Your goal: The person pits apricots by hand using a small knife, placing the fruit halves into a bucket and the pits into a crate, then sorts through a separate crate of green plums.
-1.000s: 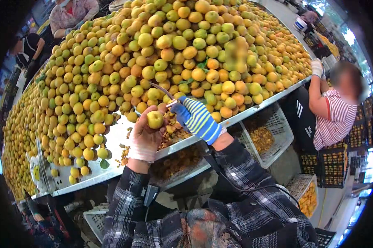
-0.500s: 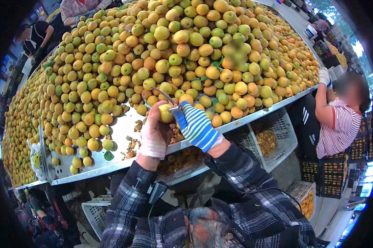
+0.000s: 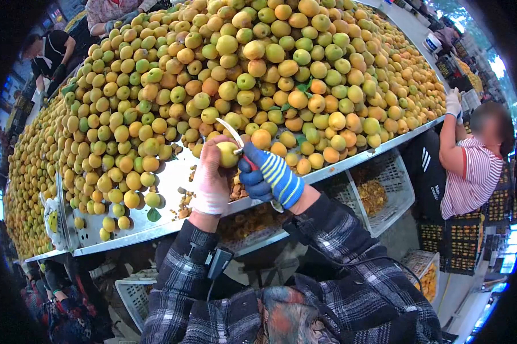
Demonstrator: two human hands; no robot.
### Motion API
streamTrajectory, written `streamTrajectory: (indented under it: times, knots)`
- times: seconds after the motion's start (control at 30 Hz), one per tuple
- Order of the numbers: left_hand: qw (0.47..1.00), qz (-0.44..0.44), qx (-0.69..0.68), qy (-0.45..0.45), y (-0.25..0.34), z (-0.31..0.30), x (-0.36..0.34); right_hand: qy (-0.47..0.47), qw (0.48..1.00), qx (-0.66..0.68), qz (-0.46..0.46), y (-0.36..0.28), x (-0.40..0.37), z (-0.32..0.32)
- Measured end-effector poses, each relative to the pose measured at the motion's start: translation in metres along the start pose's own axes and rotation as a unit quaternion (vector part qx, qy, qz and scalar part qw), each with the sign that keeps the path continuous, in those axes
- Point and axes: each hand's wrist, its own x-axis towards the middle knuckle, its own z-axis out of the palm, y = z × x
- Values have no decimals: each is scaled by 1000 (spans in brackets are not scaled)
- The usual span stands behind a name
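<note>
Between the thumb and fingers of my left hand [image 3: 209,182], in a pale knitted glove, is a yellow-green apricot [image 3: 228,155]. My right hand [image 3: 274,176], in a blue-and-yellow striped glove, wraps round the red handle of a curved knife. The knife's blade [image 3: 230,131] points up and to the left, its lower part right at the apricot's upper right side. Both hands are over the near edge of the metal table [image 3: 165,172], with small brown bits [image 3: 185,202] beside my left hand. A great heap of apricots [image 3: 212,80] lies just beyond.
Under the table edge stand white crates [image 3: 387,200] holding cut fruit [image 3: 370,196]. A person in a striped shirt [image 3: 470,178] sits at the right; others work at the upper left. A white bag [image 3: 52,221] hangs at the left divider. A cable crosses my right sleeve.
My right hand has turned, so its curled blue fingers now show round the handle. The knife blade has swung and now catches the light. The apricot stays in my left hand.
</note>
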Motion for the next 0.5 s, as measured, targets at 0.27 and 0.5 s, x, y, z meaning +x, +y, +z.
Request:
streamTrajectory:
  times: [0.27, 0.5]
  knots:
    - [995, -10, -92, 24, 0, 2, 6, 68, 872, -365, -319, 14, 10, -1]
    - [993, -25, -100, 57, -3, 15, 8, 167, 725, -522, -416, 28, 13, -13]
